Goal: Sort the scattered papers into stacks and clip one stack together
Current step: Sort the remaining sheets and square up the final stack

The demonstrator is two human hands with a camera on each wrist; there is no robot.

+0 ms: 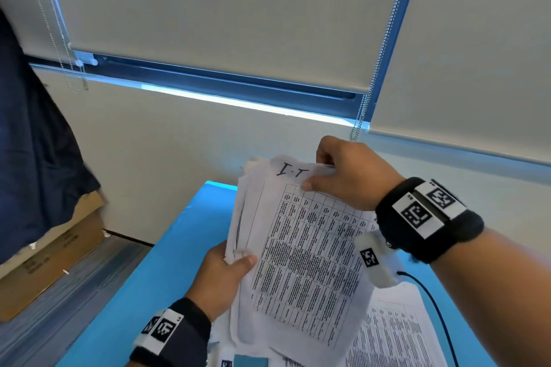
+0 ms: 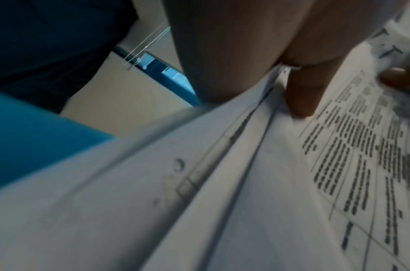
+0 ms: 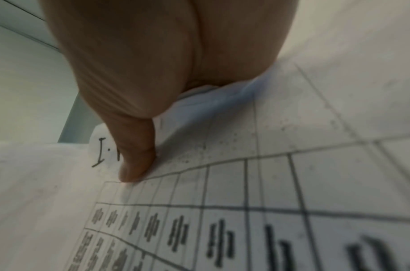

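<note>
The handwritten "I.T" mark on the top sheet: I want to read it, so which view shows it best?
The head view: the mark sits whole and unobstructed near the top of the held stack, beside the right hand. In the right wrist view the thumb covers part of the mark. The left wrist view shows the mark small, blurred and sideways.

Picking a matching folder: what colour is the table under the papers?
Bright blue table, clearest in the head view.
</note>
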